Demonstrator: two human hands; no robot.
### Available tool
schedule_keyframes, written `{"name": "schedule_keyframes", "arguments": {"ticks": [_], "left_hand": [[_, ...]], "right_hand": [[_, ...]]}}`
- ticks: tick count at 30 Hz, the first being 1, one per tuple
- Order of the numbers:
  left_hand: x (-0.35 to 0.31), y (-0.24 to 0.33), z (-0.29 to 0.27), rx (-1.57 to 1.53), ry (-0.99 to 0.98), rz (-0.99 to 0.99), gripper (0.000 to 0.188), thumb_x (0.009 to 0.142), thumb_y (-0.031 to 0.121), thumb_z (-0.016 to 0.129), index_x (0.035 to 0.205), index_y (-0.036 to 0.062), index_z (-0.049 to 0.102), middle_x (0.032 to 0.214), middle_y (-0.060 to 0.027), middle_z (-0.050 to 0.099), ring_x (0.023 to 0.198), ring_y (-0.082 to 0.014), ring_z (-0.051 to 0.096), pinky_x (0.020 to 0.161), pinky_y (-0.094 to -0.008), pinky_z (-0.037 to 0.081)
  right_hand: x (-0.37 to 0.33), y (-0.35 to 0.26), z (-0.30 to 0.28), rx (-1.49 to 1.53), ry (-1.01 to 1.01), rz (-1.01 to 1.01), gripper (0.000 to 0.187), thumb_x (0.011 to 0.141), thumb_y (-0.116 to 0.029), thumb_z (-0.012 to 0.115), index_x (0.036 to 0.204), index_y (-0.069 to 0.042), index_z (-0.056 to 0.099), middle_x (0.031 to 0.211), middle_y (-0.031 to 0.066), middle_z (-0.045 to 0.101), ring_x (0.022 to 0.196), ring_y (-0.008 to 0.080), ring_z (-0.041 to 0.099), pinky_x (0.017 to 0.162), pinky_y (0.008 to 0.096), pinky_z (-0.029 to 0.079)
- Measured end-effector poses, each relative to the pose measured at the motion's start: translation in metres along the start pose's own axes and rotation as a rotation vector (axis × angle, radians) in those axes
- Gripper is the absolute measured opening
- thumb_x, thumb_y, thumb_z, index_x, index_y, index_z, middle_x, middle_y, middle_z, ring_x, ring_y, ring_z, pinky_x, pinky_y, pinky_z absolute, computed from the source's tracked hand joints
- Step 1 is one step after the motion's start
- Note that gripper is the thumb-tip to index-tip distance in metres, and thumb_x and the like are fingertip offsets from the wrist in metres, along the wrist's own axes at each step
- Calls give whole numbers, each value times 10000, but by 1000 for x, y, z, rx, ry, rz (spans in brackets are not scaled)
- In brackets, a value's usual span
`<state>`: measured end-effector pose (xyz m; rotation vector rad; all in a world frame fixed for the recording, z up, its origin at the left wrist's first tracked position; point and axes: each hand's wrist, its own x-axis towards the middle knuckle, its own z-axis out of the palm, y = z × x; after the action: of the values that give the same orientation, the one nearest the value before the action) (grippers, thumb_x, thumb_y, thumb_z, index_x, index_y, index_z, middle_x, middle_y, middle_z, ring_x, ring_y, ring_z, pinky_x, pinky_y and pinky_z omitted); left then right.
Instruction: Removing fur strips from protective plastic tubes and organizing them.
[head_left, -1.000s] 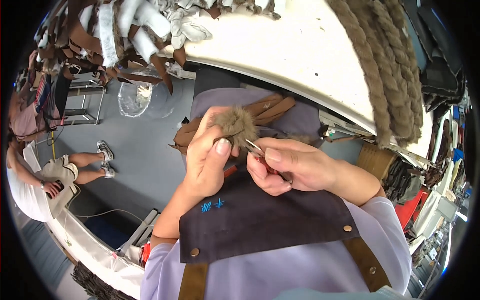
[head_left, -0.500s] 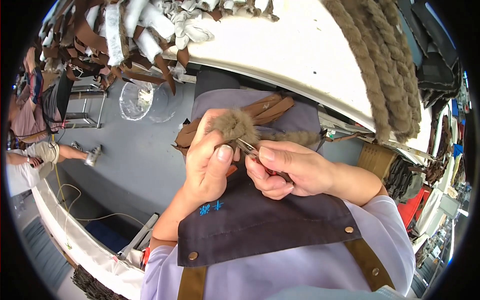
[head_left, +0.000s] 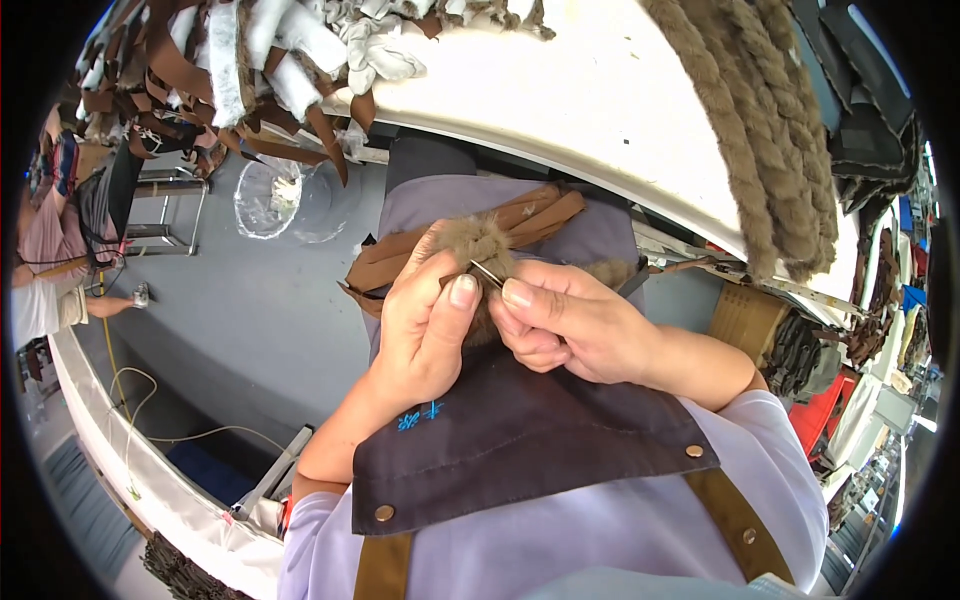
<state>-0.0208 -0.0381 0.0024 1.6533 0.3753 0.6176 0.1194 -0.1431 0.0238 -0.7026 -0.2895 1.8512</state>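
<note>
Close in front of my apron, my left hand [head_left: 428, 325] pinches a strip of brown-grey fur [head_left: 474, 240], the fluffy end standing up above the thumb and fingers. My right hand [head_left: 580, 325] is closed round a small pointed metal tool [head_left: 487, 273]. Only its thin bright tip shows, touching or right beside the fur; the grip is hidden in my fingers. The two hands almost meet. Brown fabric strips [head_left: 400, 255] lie across my lap just beyond them, and more fur [head_left: 610, 272] shows behind my right hand.
A white table [head_left: 560, 95] spans the far side, bearing long fur strips [head_left: 745, 130] at right and a heap of brown and white strips [head_left: 225, 65] at left. A clear bin [head_left: 268, 200] stands on the grey floor. A cardboard box [head_left: 748, 318] sits at right. Another person [head_left: 75, 225] is at far left.
My right hand has shifted slightly up and left, and the tool's reddish handle has gone out of sight in it. At far left the other person's leg has moved leftward.
</note>
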Motion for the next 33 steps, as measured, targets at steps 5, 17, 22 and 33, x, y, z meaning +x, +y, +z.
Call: {"name": "schedule_keyframes", "arguments": {"ticks": [5,17,22,33], "left_hand": [[1,2,2,-177,17,-154,273,922,169,412,950,-65,551,888,-130,546,923,-253,487,859,-354,365],[-1,0,-1,-476,9,-377,335,935,295,387,746,29,456,701,1,432,653,-80,354,612,-222,310],[-2,-1,0,-416,13,-336,356,932,294,388,723,17,465,723,-39,444,735,-132,374,698,-260,336],[-2,0,5,-386,17,-285,353,938,267,380,742,-6,489,729,-67,463,887,-214,394,953,-360,266]], "right_hand": [[1,0,-2,-62,72,-5,275,949,-322,433,771,-114,433,641,-58,315,532,31,245,453,190,211],[-4,3,-9,76,-67,64,297,956,-306,392,810,-49,422,608,-25,313,506,60,252,451,211,218],[-3,-1,-6,87,-65,58,298,953,-321,397,839,-47,422,622,-22,319,508,58,253,453,207,219],[-4,0,-7,81,-60,63,299,958,-317,385,837,-47,426,613,-26,317,508,58,254,452,208,219]]}}
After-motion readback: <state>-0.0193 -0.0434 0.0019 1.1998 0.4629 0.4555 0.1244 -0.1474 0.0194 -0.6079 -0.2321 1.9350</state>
